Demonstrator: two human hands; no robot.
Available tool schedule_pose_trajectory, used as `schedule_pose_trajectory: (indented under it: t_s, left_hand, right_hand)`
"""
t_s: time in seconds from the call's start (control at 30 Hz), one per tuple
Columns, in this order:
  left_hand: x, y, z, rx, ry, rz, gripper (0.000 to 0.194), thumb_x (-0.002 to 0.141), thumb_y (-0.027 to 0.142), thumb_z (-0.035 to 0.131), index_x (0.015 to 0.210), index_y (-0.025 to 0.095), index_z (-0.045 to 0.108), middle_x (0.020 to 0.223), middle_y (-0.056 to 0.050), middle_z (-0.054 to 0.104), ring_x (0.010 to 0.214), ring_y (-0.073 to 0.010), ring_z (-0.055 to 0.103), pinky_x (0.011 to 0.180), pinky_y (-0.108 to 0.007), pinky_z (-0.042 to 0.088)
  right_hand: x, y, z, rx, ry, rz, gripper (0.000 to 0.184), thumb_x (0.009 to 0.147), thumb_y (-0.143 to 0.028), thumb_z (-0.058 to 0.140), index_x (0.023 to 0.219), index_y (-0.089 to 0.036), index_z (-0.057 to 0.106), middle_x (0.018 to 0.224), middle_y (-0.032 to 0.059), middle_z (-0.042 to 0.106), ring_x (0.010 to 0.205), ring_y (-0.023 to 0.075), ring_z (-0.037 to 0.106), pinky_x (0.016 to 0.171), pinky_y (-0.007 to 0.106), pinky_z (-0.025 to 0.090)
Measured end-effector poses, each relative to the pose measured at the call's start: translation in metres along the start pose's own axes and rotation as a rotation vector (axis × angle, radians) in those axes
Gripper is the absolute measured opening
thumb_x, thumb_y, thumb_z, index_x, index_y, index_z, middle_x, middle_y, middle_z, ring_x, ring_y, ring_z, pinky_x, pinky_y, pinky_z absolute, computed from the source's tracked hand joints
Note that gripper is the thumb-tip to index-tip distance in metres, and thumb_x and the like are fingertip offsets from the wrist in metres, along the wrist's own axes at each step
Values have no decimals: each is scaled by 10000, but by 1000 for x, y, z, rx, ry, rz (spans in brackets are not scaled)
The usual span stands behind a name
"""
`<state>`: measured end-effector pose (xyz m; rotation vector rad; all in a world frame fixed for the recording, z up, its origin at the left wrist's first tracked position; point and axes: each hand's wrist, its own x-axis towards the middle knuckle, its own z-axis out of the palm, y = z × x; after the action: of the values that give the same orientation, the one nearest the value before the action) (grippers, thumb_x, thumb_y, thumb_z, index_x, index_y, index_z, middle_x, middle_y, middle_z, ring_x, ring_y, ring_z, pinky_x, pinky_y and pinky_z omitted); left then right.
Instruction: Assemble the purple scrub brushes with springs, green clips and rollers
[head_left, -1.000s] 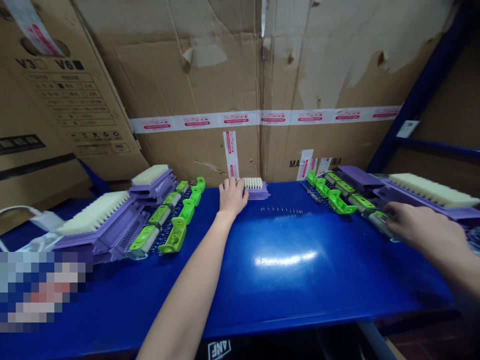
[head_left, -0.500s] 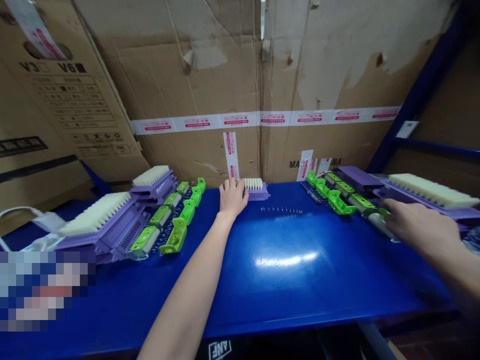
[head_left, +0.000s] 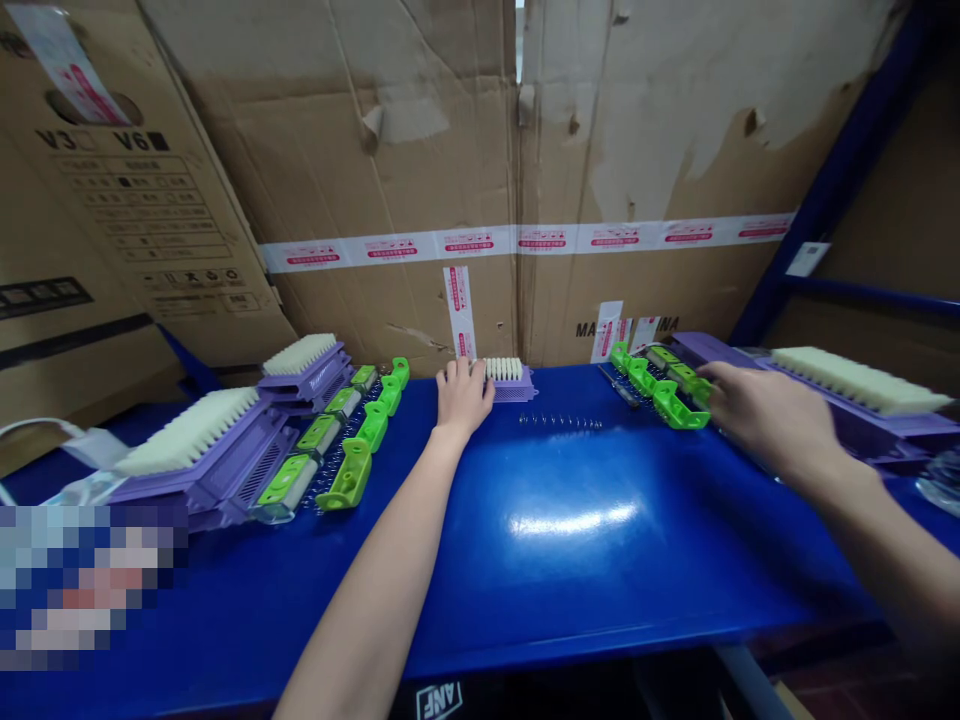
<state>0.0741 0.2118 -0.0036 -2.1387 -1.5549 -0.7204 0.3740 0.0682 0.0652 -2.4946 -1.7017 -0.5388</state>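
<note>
Head view: left hand [head_left: 463,396], fingers spread, is touching the twelve-o'clock purple-framed filter [head_left: 505,372]; right hand [head_left: 776,420], grip unclear at two o'clock, is risking brushing green brackets [head_left: 675,407] askew.

The left carton [head_left: 127,225] reads V3 and V6; back cardboard [head_left: 457,180], "MA" and "INA".

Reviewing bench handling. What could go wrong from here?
1. The loose spring lies on the blue table between the left hand and right hand; a sweep of either might roll it away.
2. The right hand is over the grey-and-green blocks, close to the green brackets; a brush could knock those out of line.
3. The thin tool beside the brackets might get bumped too.
</note>
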Motion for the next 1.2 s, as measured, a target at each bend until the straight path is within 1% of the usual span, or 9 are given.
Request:
schedule_pose_trajectory:
  t_s: [0.17, 0.27, 0.4, 0.5, 0.6, 0.77, 0.9, 1.03, 1.2]
  left_hand:
    - [0, -1, 0, 4, 0, 1, 366, 899, 342, 405, 1191, 175, 549, 1191, -149, 545, 1085, -308, 472, 889, -435, 363]
    - [0, -2, -3, -69, 62, 30, 343, 916, 342, 384, 1152, 177, 572, 1135, -137, 570, 1065, -282, 486, 891, -408, 360]
    - [-1, -1, -8, -173, 191, 88, 341, 922, 375, 384, 1084, 165, 597, 1036, -123, 607, 999, -260, 522, 848, -378, 378]
    - [-2, 3, -8, -195, 202, 201, 331, 883, 377, 461, 1071, 139, 593, 989, -120, 627, 963, -256, 556, 819, -358, 400]
    - [-2, 6, -6, -207, 129, 268, 256, 881, 327, 473, 1008, 146, 604, 955, -106, 650, 942, -236, 595, 801, -323, 421]
    - [-3, 8, -3, -162, -59, 192, 310, 946, 358, 355, 984, 185, 610, 887, -84, 692, 794, -223, 659, 659, -297, 435]
    - [-3, 8, -5, -120, -155, 149, 347, 952, 387, 335, 1027, 195, 613, 871, -100, 704, 813, -248, 674, 688, -315, 447]
    - [-2, 7, -6, -109, -237, 124, 338, 942, 393, 357, 1037, 202, 619, 905, -104, 705, 862, -262, 670, 706, -325, 458]
    - [-1, 7, -3, -106, -270, 151, 289, 925, 354, 402, 1019, 196, 625, 1003, -96, 690, 927, -248, 651, 704, -303, 457]
  right_hand:
    - [33, -62, 3, 136, 15, -282, 374, 895, -260, 392, 1226, -275, 566, 1098, 68, 681, 967, 242, 634, 669, 280, 405]
    - [45, -105, 4, 197, 10, -439, 401, 877, -202, 403, 1239, -284, 554, 1080, 58, 688, 939, 225, 640, 707, 280, 425]
    - [46, -152, 8, 378, 87, -520, 402, 886, -187, 394, 1252, -271, 536, 1099, 57, 683, 941, 223, 644, 715, 281, 442]
    - [41, -170, 16, 526, 169, -598, 384, 906, -195, 391, 1262, -254, 521, 1117, 41, 680, 983, 211, 638, 736, 269, 448]
    - [36, -173, 26, 551, 198, -660, 391, 915, -184, 370, 1276, -231, 511, 1167, 51, 658, 995, 206, 634, 751, 274, 452]
    - [33, -154, 31, 486, 204, -617, 352, 913, -295, 411, 1224, -213, 556, 1150, 72, 650, 973, 215, 628, 732, 282, 452]
    - [31, -142, 24, 427, 29, -631, 255, 873, -355, 475, 1005, -235, 656, 1006, 41, 691, 909, 204, 641, 686, 262, 429]
    - [28, -142, 21, 406, -209, -679, 355, 789, -502, 583, 1010, -234, 658, 933, 45, 697, 845, 204, 644, 639, 255, 413]
    - [27, -146, 29, 341, -267, -671, 289, 769, -369, 636, 1011, -214, 662, 967, 68, 676, 860, 210, 634, 665, 263, 419]
